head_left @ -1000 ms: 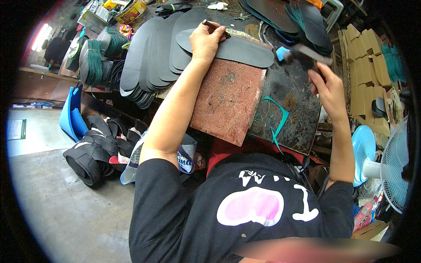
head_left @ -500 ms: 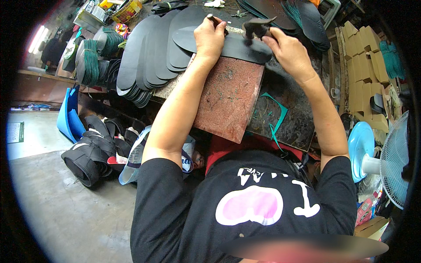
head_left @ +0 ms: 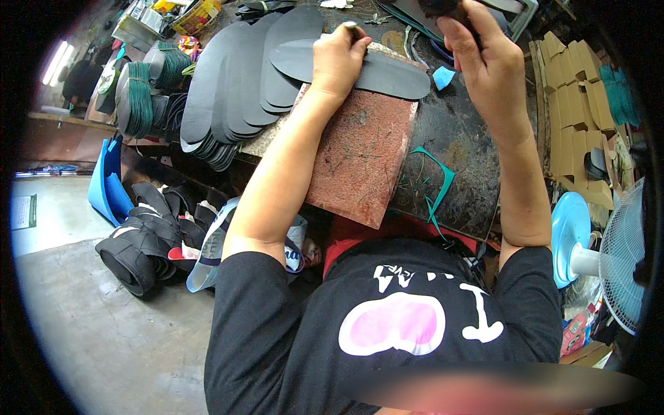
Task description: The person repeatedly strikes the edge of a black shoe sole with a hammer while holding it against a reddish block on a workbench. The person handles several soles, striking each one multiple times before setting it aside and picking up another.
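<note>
A dark grey, sole-shaped sheet (head_left: 394, 75) lies across the far end of a reddish-brown board (head_left: 360, 149). My left hand (head_left: 337, 61) rests on that sheet, its fingers closed round a short, pale-topped rod, probably a punch (head_left: 351, 25); its lower end is hidden behind the fingers. Raised at the upper right, my right hand (head_left: 487, 66) grips a hammer, with only a dark part (head_left: 443, 7) showing at the picture's rim. Left of my left hand, overlapping stacks of similar soles (head_left: 228, 83) cover the bench.
A blue chunk (head_left: 443, 78) and a green offcut strip (head_left: 439, 181) lie on the dark bench (head_left: 463, 145). Bundles of green-edged soles (head_left: 140, 100) stand at left. On the right are cardboard boxes (head_left: 570, 104) and a fan (head_left: 619, 252). Black rolled pieces (head_left: 135, 249) sit on the floor.
My right hand has lifted the hammer up and away from the sole, uncovering the blue chunk. My left hand has shifted slightly right, still closed on the rod.
</note>
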The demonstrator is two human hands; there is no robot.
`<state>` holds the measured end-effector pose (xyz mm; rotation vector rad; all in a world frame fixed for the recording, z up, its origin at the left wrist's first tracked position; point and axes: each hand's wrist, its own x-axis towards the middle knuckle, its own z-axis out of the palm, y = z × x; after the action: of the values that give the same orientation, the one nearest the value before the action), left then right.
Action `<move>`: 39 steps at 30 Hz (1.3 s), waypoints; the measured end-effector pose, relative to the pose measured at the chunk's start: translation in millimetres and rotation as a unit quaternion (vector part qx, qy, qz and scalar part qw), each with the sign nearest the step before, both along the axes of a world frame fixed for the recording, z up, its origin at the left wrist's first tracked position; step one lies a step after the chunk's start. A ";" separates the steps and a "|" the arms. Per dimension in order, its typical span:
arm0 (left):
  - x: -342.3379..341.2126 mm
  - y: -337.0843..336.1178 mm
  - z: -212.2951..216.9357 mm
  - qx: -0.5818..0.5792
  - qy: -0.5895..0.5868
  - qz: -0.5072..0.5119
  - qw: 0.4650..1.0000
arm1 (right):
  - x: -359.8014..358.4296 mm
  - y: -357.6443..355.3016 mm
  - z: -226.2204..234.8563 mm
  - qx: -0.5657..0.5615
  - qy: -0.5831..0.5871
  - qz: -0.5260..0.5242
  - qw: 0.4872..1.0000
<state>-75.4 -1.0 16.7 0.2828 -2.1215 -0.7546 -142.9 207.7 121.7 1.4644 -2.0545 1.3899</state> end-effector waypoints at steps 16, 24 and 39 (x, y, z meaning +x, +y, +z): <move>-3.5 -4.0 -4.5 0.349 0.018 -0.084 0.933 | -14.6 -10.0 -49.2 0.321 0.022 -0.159 0.933; -5.0 10.2 -2.0 -0.112 -0.013 0.026 0.993 | 4.2 6.5 8.8 -0.030 0.048 -0.036 0.998; -8.3 3.2 -4.9 0.378 0.036 -0.110 0.919 | -24.3 -6.0 -56.3 0.275 0.036 -0.145 0.950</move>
<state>-83.6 2.2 11.9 0.4141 -1.7211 -1.6837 -167.3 201.7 65.3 1.2830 -2.6064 0.6659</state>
